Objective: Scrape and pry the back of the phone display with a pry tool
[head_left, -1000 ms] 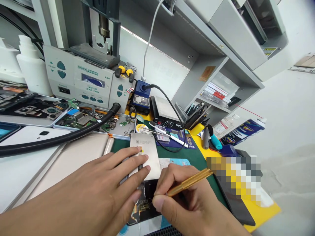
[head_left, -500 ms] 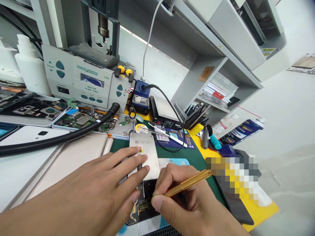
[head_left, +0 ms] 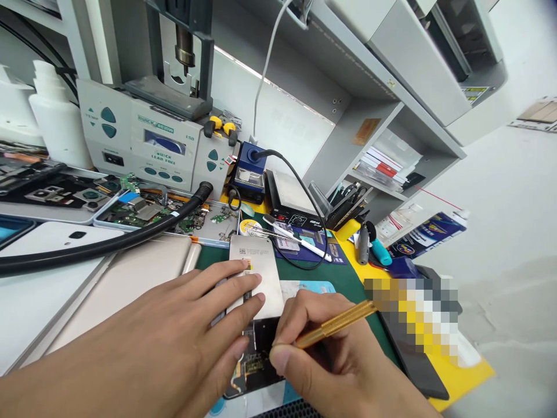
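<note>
A phone display panel (head_left: 256, 276) lies back side up before me, silver plate at the top, black with small gold circuit traces at the bottom. My left hand (head_left: 187, 325) rests flat across its left side, fingers stretched out and a little apart. Pinched between thumb and fingers of my right hand (head_left: 317, 348) is a slim gold-coloured pen-like tool (head_left: 337, 325) with a ridged handle. Its working end, at the black lower part of the panel, is hidden by my fingertips. Under the panel shows a pale blue and white mat (head_left: 311, 286).
Behind stand a hot-air rework station (head_left: 143, 142) with a thick black hose (head_left: 143, 238), a tray of circuit boards (head_left: 169, 220) and a heating plate (head_left: 291, 194). Tablets (head_left: 117, 296) lie left. A white brush-like tool (head_left: 304, 244) and a dark phone (head_left: 418, 360) are on the right.
My right hand and the gold tool have shifted very slightly to the right. The left hand and the panel have stayed put.
</note>
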